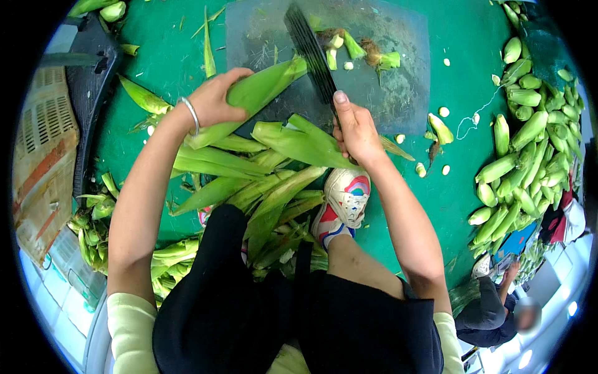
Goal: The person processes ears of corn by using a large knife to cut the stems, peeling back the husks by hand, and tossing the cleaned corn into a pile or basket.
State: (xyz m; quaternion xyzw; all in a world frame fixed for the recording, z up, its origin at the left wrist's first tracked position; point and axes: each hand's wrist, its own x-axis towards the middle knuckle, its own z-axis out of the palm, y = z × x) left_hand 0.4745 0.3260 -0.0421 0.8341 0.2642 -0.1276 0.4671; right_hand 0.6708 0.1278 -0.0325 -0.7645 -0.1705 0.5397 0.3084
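Note:
My left hand [216, 104] grips an ear of corn in its green husk [266, 89], tilted with its cut-looking end toward the upper right. That end lies over a translucent cutting board [397, 98] on the green floor. In my right hand [359, 128] is the handle of a dark, broad-bladed knife [310, 51], its blurred blade pointing up and away from me, right beside the corn's end. Trimmed corn ends with brown silk [372, 50] and a small pale round slice [348, 66] lie on the board beyond the blade. Loose green husk leaves [303, 140] are heaped below my hands.
A large pile of husked-in corn ears [528, 154] fills the right side. Plastic crates [46, 140] stand at the left. My shoe [345, 201] is close below the knife hand. Pale round slices [444, 111] dot the green floor [420, 210]. Another person [490, 308] sits at lower right.

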